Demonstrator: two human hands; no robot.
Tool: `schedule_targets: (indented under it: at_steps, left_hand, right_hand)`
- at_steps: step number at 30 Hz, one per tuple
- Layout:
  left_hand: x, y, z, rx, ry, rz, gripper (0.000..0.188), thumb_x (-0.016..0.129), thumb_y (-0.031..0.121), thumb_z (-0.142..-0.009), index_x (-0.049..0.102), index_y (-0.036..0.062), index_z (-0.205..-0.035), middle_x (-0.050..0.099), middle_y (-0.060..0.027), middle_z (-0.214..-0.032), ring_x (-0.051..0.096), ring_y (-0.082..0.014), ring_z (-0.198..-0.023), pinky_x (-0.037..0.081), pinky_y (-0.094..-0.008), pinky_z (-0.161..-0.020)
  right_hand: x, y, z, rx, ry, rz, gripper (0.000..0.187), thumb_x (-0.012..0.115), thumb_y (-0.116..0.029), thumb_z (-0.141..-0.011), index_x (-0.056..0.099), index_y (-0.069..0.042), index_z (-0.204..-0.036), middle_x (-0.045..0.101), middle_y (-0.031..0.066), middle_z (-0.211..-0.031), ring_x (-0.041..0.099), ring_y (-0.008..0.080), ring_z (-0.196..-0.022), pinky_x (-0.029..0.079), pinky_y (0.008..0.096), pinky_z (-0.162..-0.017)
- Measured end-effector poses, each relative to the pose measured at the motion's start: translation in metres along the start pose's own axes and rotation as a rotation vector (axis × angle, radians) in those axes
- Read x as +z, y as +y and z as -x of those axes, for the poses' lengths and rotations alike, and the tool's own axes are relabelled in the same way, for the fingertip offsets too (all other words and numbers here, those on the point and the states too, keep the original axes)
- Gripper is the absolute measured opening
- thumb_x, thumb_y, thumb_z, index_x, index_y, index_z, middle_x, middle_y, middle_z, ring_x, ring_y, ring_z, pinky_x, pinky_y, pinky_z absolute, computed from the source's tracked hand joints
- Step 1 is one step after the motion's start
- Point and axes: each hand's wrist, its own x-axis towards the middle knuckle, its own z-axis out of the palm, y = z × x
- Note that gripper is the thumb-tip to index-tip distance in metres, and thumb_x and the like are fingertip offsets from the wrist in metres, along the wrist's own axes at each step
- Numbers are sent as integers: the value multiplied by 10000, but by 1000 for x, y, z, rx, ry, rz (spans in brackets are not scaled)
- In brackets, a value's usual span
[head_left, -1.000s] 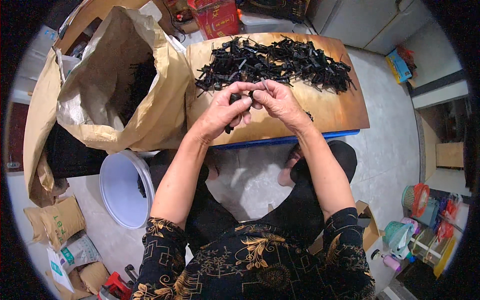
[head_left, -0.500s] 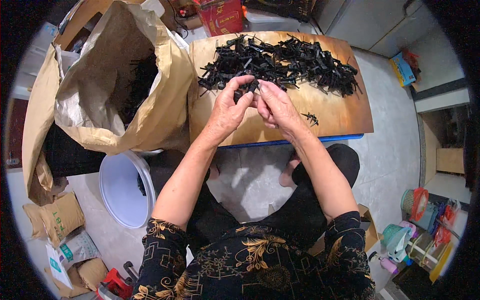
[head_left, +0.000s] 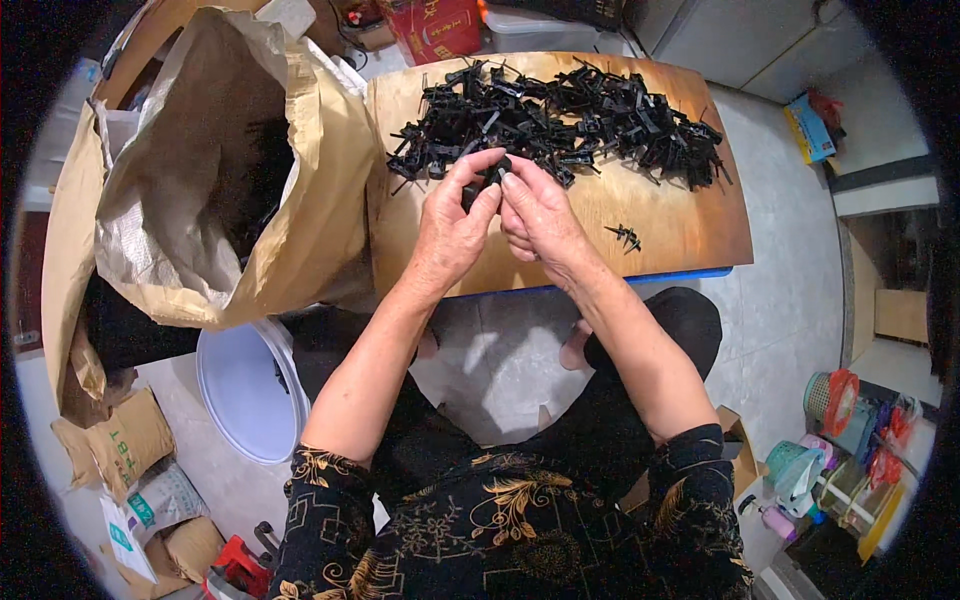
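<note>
Hands, left (head_left: 455,225) and right (head_left: 540,215), pinch one black plastic piece (head_left: 490,175) beside the tall brown paper sack (head_left: 310,200).

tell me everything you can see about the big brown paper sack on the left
The sack is tan kraft paper, creased, with a pale woven-looking lining. It stands open, mouth gaping upward, with dark pieces inside. It leans against the wooden board, above a white bucket. Neither hand touches it.

Home workshop: parts heap (head_left: 560,115), sacks (head_left: 220,180).
</note>
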Motion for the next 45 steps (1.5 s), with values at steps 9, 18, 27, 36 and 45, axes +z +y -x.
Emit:
schedule_targets:
  at_steps: [9,18,27,36,45]
  left_hand:
    - [-4,-8,-1,256,125,-244,299,513,-6,-822,550,48,-1114,610,-87,-953,566,-112,-838,452,-250,-740]
    - [-51,36,51,238,219,-381,249,533,5,-834,542,11,-1082,629,-90,-897,607,-124,-739,475,-246,-659]
    - [-199,3,239,141,494,-1037,214,507,20,-853,523,1,-1065,583,-133,-901,592,-207,-784,454,-282,-707]
    - [-219,3,257,-24,360,-1401,380,604,79,-784,486,10,-1138,552,-195,-1041,532,-342,-978,419,-367,-857]
    - [-54,19,5,288,38,-650,467,560,239,-836,422,-7,-1208,440,-226,-1225,447,-336,-1136,353,-370,-954]
  right_hand:
    - [1,5,-11,68,-59,-67,374,430,-287,-943,340,-149,-1279,314,-71,-531,234,17,-385,214,171,-338]
    - [5,-6,-11,128,-291,41,334,482,-324,-918,437,-133,-1188,325,-78,-541,246,11,-406,214,174,-349]
    - [-43,-42,10,-171,93,-255,194,483,-239,-922,511,-66,-1005,341,-51,-547,262,28,-395,213,177,-341]
    - [-47,-46,23,-214,95,-150,220,464,-270,-931,497,-61,-990,365,-48,-570,277,19,-392,237,166,-334]
    - [-61,-54,23,-227,149,-138,194,476,-255,-927,502,-68,-972,376,-54,-560,285,11,-386,236,159,-335]
